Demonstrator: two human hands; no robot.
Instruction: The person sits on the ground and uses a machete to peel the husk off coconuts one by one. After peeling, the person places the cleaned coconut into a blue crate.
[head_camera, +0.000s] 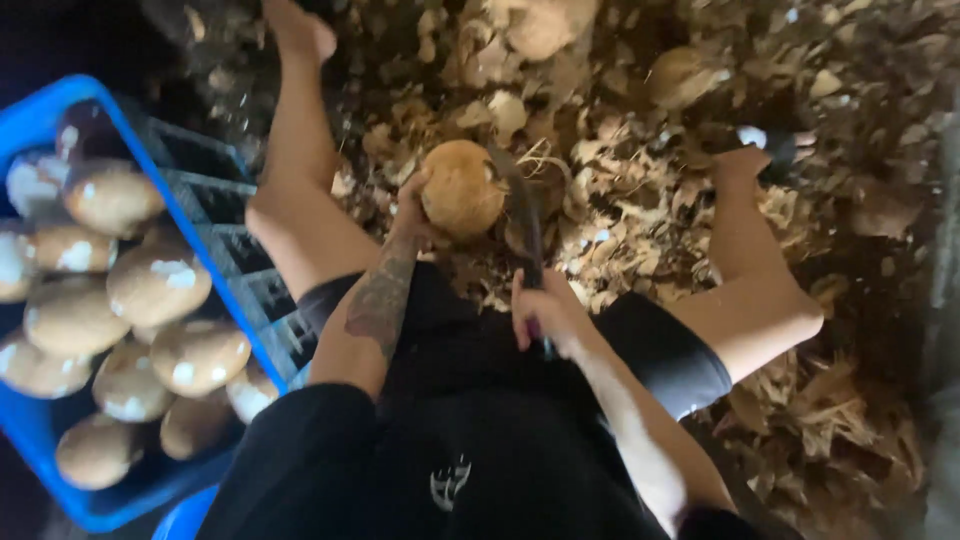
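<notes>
My left hand (412, 205) grips a round brown coconut (460, 187) from its left side, holding it low between my knees. My right hand (545, 310) is closed around the handle of a dark curved blade (523, 215). The blade's tip rests against the coconut's upper right edge, where pale fibres stick out. I sit with bare legs spread, and my left forearm carries a tattoo.
A blue plastic crate (60, 100) at the left holds several peeled coconuts (158, 282) with white patches. Dry husk scraps (640, 200) cover the ground ahead and to the right. More unpeeled coconuts (680, 75) lie among the scraps at the top.
</notes>
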